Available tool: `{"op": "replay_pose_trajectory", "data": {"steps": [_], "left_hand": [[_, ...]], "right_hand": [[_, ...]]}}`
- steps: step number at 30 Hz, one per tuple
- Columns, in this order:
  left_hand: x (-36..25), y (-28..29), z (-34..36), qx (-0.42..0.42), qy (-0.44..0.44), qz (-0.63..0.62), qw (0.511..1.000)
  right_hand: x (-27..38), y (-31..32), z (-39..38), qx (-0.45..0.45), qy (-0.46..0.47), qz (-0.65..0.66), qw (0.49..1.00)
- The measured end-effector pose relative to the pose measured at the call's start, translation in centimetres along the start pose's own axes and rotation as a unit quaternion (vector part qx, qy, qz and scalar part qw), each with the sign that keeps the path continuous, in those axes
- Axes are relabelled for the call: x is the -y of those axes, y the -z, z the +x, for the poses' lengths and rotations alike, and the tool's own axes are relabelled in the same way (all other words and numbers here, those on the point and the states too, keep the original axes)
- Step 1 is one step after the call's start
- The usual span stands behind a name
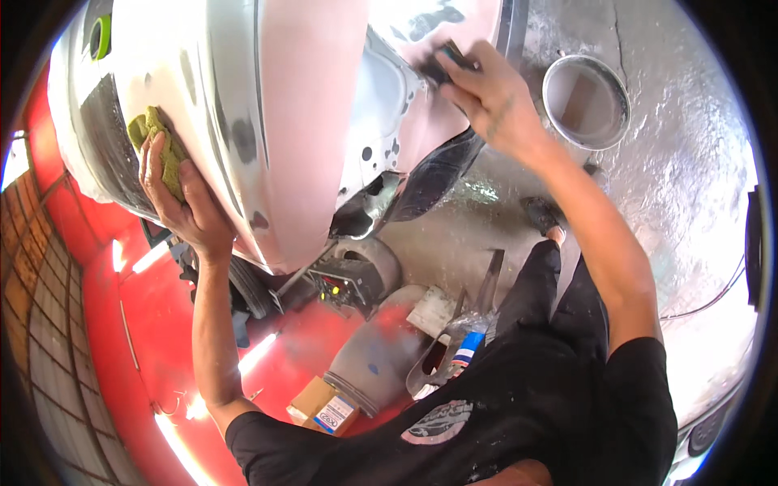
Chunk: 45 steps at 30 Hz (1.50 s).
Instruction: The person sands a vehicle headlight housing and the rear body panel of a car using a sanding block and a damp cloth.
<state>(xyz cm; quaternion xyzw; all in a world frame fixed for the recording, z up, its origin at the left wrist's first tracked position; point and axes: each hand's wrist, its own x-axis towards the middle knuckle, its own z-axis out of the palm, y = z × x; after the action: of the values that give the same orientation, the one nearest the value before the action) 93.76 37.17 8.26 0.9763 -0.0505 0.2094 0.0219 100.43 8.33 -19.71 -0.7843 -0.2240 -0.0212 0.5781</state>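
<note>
Both hands working against a patchy white and pink car body

You are leaning over a car body (pixel 304 121), which is spreading between your two hands and beneath them, its surface showing white, pale pink and grey patches. Your left hand (pixel 190 206) is resting on the panel at its left side, its fingers bending over a folded olive-green cloth (pixel 166 158) and holding it against the surface. Your right hand (pixel 498 101), well apart from the left, is gripping a small dark block (pixel 454 57) narrowly between thumb and fingers at the panel's right side; the block is blurring, so its exact shape is hard to tell.

Above your left hand, a bright green ring (pixel 100 37) is sitting on the car body. Just right of your right hand, a round bucket (pixel 555 125) is standing on the wet-looking grey floor (pixel 689 105) and holding cloudy liquid.

Below and right of your left hand, a dark tyre (pixel 250 287) is showing under the car. Farther below that hand, a cardboard box (pixel 316 398) is lying beside a grey drum-shaped container (pixel 373 356). Below your right hand, near your black shirt (pixel 519 397), a blue, white and red packet (pixel 468 350) is lying.
</note>
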Motion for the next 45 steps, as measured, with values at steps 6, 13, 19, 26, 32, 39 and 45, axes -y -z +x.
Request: {"op": "replay_pose_trajectory", "data": {"steps": [6,13,19,26,32,39,45], "left_hand": [[-0.5,-0.2,-0.1,0.002,0.012,0.0,1.0],[-0.4,-0.6,0.5,-0.005,-0.001,-0.013,1.0],[-0.2,0.2,0.0,-0.003,-0.008,-0.014,1.0],[-0.2,0.1,-0.2,-0.006,-0.011,-0.009,1.0],[-0.2,-0.3,0.0,-0.005,-0.002,-0.006,1.0],[-0.6,-0.4,-0.5,0.0,0.008,-0.007,1.0],[-0.5,-0.3,0.0,-0.011,0.007,-0.027,1.0]], "right_hand": [[-0.4,0.2,1.6,-0.023,0.052,-0.033,0.998],[-0.9,-0.1,2.5,-0.05,0.084,-0.019,0.995],[0.5,0.5,0.9,-0.034,0.059,-0.017,0.998],[0.4,0.3,0.5,-0.025,0.029,-0.011,0.999],[-0.5,0.0,1.8,-0.035,0.035,-0.034,0.998],[-1.0,-0.1,2.5,-0.06,0.081,-0.025,0.995],[-0.5,0.1,1.6,-0.059,0.094,-0.001,0.994]]}}
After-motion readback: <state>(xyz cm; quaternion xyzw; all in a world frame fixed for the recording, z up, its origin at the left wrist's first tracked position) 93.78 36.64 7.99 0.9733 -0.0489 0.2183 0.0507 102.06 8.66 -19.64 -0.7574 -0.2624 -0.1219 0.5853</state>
